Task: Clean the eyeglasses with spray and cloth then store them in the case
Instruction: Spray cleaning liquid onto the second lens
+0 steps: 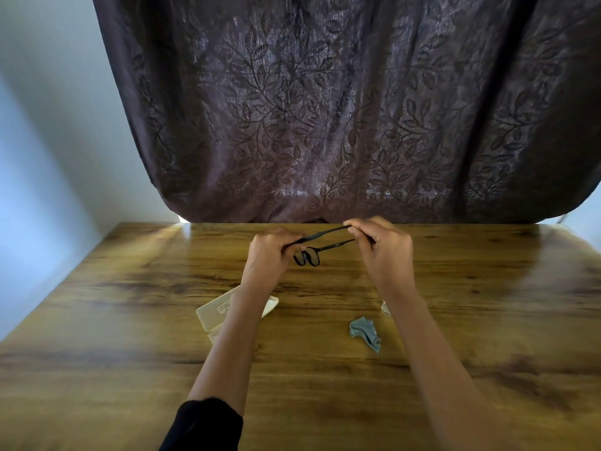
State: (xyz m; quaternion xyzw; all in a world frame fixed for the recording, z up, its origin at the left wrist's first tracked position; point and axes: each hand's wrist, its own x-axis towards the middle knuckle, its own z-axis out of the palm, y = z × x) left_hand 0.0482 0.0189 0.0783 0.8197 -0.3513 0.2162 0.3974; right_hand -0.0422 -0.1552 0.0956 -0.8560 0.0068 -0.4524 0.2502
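Left hand (pixel 270 252) pinching the black eyeglasses (pixel 317 252) at the frame, right hand (pixel 380 245) closed on the temple tips, cream case (pixel 211 312) open below, contents hidden, grey cloth (pixel 366 333) crumpled alongside

A big brown wooden counter (pixel 130 320) fills the near part of the scene. At its far edge hangs a dark curtain (pixel 325 109) with a leaf pattern. A pale wall (pixel 48 125) stands on the left.
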